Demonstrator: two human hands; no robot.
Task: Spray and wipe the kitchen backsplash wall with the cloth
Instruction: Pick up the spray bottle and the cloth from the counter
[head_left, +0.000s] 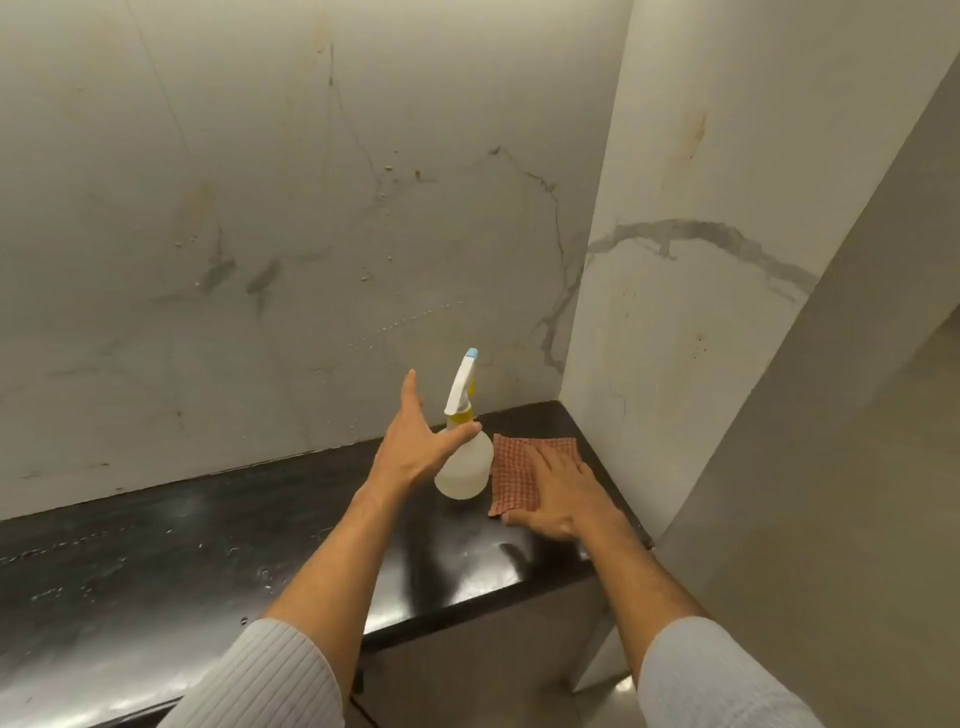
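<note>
Marble-veined backsplash wall (311, 234) is filling the upper part of the view, showing grey veins and small brownish specks and smears above the counter line. Below it, the reddish checked cloth (511, 475) is lying flat on the glossy black countertop (208, 561), close to the back right corner where a second marbled wall face (675, 270) is meeting the backsplash.

The right hand (558, 501) is lying palm-down on the cloth, its fingers straight and close together and covering most of the cloth's right half, with the thumb reaching past the near edge; nothing is curling round the fabric.

Just left of the cloth, the spray bottle (465, 470) is standing upright on the countertop (translucent white body, yellow collar, white trigger head, pale blue nozzle tip pointing up towards the backsplash). Its body is showing as plain, unmarked plastic.

The left hand (410, 447) is reaching in beside the bottle with its fingers spread wide and straight. The thumb is crossing in front of the bottle's shoulder, though whether it is actually touching cannot be told, and the hand is not gripping anything.

Both forearms are coming up from the lower edge, each in a pale ribbed sleeve (270, 680) pushed back from the wrist.
</note>
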